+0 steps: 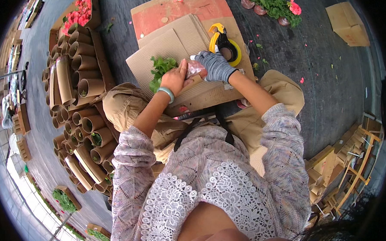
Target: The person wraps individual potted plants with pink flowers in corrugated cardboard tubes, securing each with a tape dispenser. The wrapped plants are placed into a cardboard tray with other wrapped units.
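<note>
A leafy green plant (160, 72) lies on its side on a sheet of corrugated cardboard (142, 61), its root end (194, 69) wrapped in clear plastic. My left hand (174, 80), bare with a bracelet at the wrist, grips the plant where the leaves meet the wrapped base. In a grey striped glove, my right hand (215, 66) holds the other end of the wrapped base; a white covering shows on one fingertip. Just beyond the glove lies a yellow and black tape dispenser (218, 38) with its roll. More corrugated sheets (192, 26) are stacked underneath and behind.
A large cardboard piece (240, 31) supports the work across my lap. To the left, boxes hold several rolled cardboard tubes (83, 60), some with leaves inside, and pink flowers (80, 15). Pink-flowered plants (272, 7) lie at upper right, near a cardboard box (347, 25).
</note>
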Demonstrator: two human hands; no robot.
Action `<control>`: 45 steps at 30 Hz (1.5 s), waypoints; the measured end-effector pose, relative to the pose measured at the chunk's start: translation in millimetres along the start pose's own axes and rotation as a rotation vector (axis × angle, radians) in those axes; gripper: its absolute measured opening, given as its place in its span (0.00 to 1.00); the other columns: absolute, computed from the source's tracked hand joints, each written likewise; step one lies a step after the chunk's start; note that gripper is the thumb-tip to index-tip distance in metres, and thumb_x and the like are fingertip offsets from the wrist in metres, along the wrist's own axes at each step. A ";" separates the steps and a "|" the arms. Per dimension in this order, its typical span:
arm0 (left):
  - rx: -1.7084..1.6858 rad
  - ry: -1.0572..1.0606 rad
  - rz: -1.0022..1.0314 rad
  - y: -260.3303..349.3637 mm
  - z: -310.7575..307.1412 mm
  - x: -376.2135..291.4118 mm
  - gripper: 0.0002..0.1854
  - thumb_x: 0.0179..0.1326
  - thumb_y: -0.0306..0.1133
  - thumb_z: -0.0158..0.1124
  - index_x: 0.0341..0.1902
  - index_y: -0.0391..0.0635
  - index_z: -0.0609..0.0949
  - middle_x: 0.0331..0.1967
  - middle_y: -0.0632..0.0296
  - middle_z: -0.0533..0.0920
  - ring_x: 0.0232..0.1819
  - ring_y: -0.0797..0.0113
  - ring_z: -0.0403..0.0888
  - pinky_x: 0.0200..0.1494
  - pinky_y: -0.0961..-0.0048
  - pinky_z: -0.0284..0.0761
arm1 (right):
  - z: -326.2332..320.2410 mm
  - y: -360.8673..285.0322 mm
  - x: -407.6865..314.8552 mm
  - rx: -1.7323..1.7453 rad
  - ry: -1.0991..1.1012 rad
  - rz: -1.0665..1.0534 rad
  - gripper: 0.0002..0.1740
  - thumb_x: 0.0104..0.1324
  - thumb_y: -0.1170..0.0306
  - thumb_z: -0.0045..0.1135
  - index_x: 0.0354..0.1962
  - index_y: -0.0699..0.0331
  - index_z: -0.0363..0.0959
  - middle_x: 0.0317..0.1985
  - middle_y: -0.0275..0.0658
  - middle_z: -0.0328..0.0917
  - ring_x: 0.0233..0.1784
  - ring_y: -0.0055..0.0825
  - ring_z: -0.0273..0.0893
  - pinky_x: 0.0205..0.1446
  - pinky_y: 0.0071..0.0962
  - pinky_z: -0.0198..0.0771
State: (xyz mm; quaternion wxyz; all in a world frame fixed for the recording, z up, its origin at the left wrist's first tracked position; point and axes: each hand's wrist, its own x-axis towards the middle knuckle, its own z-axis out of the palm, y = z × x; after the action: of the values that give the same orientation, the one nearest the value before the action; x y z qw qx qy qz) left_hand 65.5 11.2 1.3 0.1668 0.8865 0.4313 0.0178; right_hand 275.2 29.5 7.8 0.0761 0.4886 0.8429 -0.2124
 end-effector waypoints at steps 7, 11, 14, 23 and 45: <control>-0.087 -0.089 -0.066 10.9 3.4 1.8 0.43 0.56 0.48 0.60 0.71 0.45 0.52 0.61 0.53 0.70 0.50 0.50 0.76 0.54 0.61 0.70 | 15.8 16.1 -14.4 0.059 0.202 -0.082 0.44 0.48 0.60 0.66 0.62 0.56 0.57 0.54 0.40 0.67 0.61 0.37 0.63 0.71 0.44 0.46; -0.150 0.052 -0.033 11.6 8.5 2.8 0.42 0.57 0.42 0.59 0.70 0.42 0.52 0.56 0.51 0.73 0.49 0.50 0.75 0.51 0.59 0.70 | 34.3 38.0 -23.1 0.580 0.530 -0.047 0.36 0.47 0.77 0.63 0.57 0.60 0.62 0.53 0.43 0.68 0.58 0.40 0.66 0.67 0.35 0.58; -0.120 0.085 -0.022 11.6 10.6 3.5 0.42 0.55 0.42 0.60 0.70 0.42 0.53 0.57 0.51 0.72 0.52 0.51 0.73 0.55 0.59 0.67 | 35.8 33.6 -26.3 0.943 0.503 0.340 0.33 0.49 0.75 0.63 0.55 0.59 0.66 0.56 0.45 0.66 0.58 0.39 0.66 0.63 0.37 0.61; -0.030 0.170 -0.008 24.5 9.6 -4.5 0.41 0.53 0.43 0.62 0.69 0.44 0.57 0.61 0.52 0.69 0.58 0.54 0.69 0.59 0.58 0.63 | 13.6 -9.3 -23.2 0.020 0.138 0.078 0.40 0.55 0.63 0.61 0.65 0.50 0.55 0.63 0.47 0.58 0.61 0.43 0.65 0.62 0.37 0.62; -0.123 0.169 -0.011 30.3 21.1 -3.5 0.36 0.53 0.35 0.64 0.67 0.55 0.63 0.63 0.49 0.67 0.54 0.50 0.74 0.52 0.63 0.74 | 26.6 45.7 -20.9 1.198 0.713 0.328 0.33 0.53 0.64 0.65 0.54 0.65 0.62 0.51 0.50 0.70 0.54 0.42 0.71 0.62 0.39 0.63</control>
State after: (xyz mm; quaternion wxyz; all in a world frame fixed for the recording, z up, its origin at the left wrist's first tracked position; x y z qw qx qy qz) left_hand 90.0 -14.7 -8.7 0.1837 0.8676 0.4467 0.1181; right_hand 322.9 21.2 -22.0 -0.4542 0.6066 0.4704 -0.4521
